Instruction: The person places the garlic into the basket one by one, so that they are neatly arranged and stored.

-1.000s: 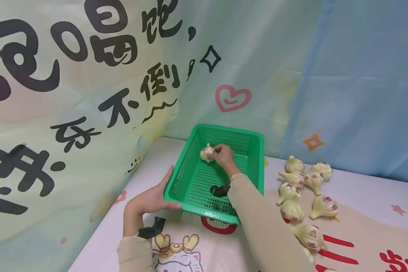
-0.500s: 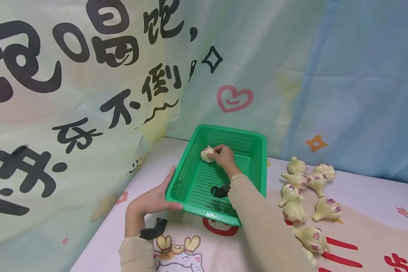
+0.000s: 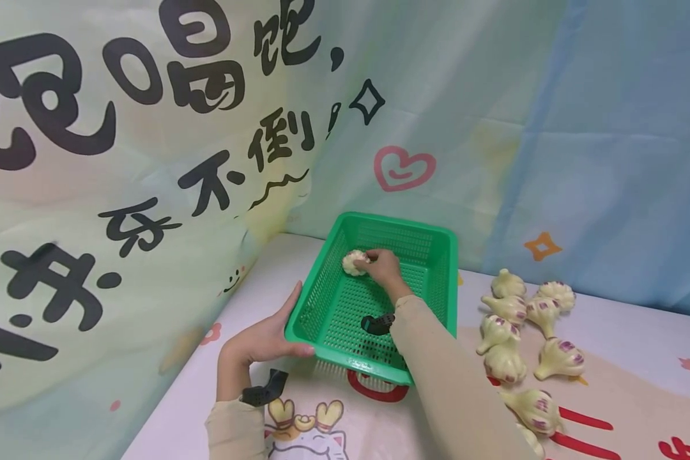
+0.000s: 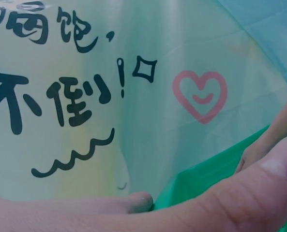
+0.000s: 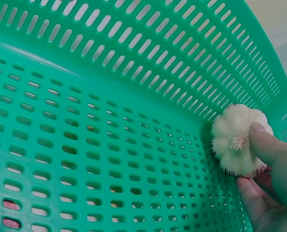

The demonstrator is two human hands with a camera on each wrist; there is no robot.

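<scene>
A green perforated plastic basket (image 3: pixel 345 358) stands near the back wall. Inside it, toward the far left corner, my right hand (image 3: pixel 384 267) pinches a garlic bulb (image 3: pixel 353 263) between thumb and fingers. The right wrist view shows this bulb (image 5: pixel 237 137) with its root end toward the camera, close to the basket wall (image 5: pixel 158 72); its stem is hidden. My left hand (image 3: pixel 267 333) rests at the basket's near left corner, fingers stretched along the left side and thumb along the front rim. The left thumb (image 4: pixel 230 203) crosses the bottom of the left wrist view.
Several garlic bulbs (image 3: pixel 503 364) lie in a loose group on the table right of the basket. A red handle (image 3: pixel 377 388) shows at the basket's front. Printed cloth (image 3: pixel 598 160) hangs behind and on the left. Both wrists wear black straps (image 3: pixel 264 390).
The garlic bulb in my right hand has tipped over: its stem pointed up before and is now out of sight. The head view has swung slightly left. My left hand keeps its place on the basket.
</scene>
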